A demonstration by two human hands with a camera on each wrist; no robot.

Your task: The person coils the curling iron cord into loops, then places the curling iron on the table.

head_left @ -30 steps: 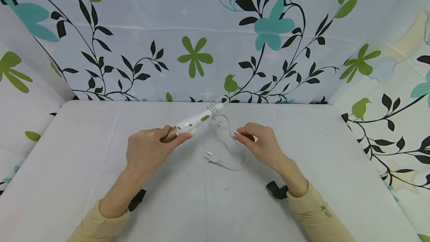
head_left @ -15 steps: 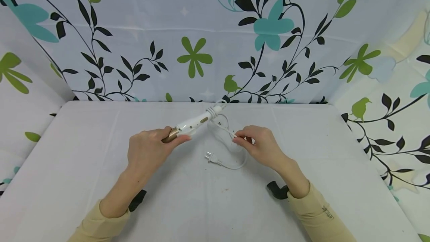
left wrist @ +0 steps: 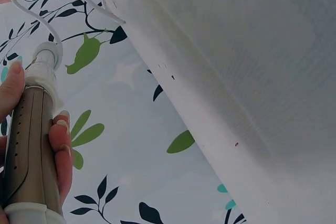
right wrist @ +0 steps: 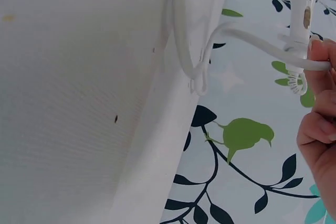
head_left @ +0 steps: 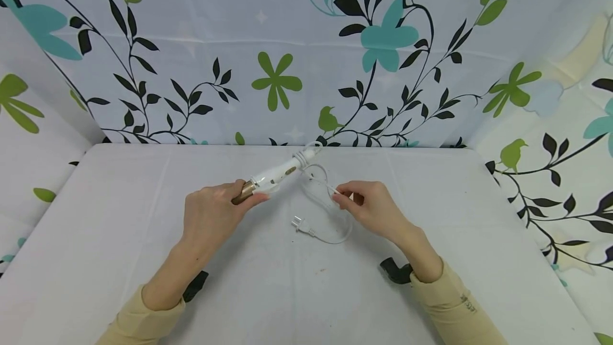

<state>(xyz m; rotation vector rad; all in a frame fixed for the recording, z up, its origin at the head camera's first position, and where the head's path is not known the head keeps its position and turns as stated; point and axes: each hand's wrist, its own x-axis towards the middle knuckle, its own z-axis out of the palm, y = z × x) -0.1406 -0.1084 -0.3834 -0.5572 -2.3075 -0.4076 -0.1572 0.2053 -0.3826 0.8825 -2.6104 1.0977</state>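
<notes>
My left hand (head_left: 210, 214) grips a white and gold curling iron (head_left: 275, 175) by its gold barrel, handle end tilted up toward the back right. In the left wrist view, fingers and thumb lie along either side of the barrel (left wrist: 34, 145), which has a row of small holes. A white power cord (head_left: 303, 158) is wound several times round the handle's far end. Thumb and fingers of my right hand (head_left: 375, 206) pinch the loose run of that cord, also seen in the right wrist view as a bent cord (right wrist: 257, 45). Its two-pin plug (head_left: 303, 225) lies between the hands.
A white-covered table (head_left: 119, 217) lies beneath the hands. Behind it hangs a curtain (head_left: 206, 31) printed with leaves, flowers and birds. Dark pieces show beside each wrist, such as the black piece (head_left: 396, 271) at the right sleeve.
My right hand has come slightly down toward me, still pinching the cord. The left hand and curling iron have shifted only a little.
</notes>
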